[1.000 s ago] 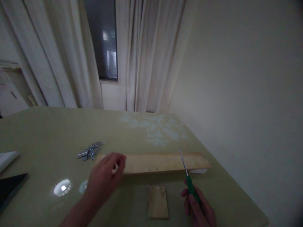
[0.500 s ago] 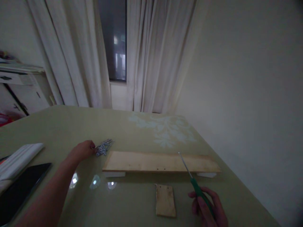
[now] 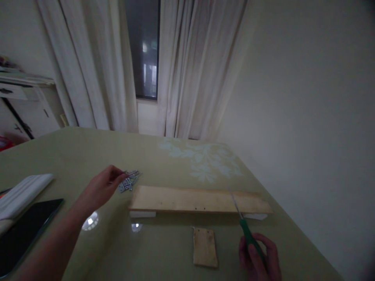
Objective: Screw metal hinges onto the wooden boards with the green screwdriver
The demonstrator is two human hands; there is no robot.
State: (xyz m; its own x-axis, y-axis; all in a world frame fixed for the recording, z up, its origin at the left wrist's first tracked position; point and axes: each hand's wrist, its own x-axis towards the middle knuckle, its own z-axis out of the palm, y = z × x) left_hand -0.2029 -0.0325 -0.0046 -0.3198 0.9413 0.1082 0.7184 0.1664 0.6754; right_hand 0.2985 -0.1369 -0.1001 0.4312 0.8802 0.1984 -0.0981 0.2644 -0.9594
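My right hand grips a screwdriver by its green handle, with the metal shaft slanting up in front of the long board. Over a small heap of metal brackets and screws is my left hand, thumb and fingers pinched together at the heap's upper side. Whatever lies between those fingertips is too small to make out. The long wooden board lies across the table, raised on white blocks, with two dark holes near its front edge. Nearer to me, a small wooden piece with holes along its top lies flat.
At the left are a black phone-like slab and a long white object. The glossy greenish table carries light reflections. A wall runs along its right side, and curtains hang behind.
My left hand has moved up and right, from the heap's left side to over its upper part. The screwdriver has shifted slightly right and down with my right hand.
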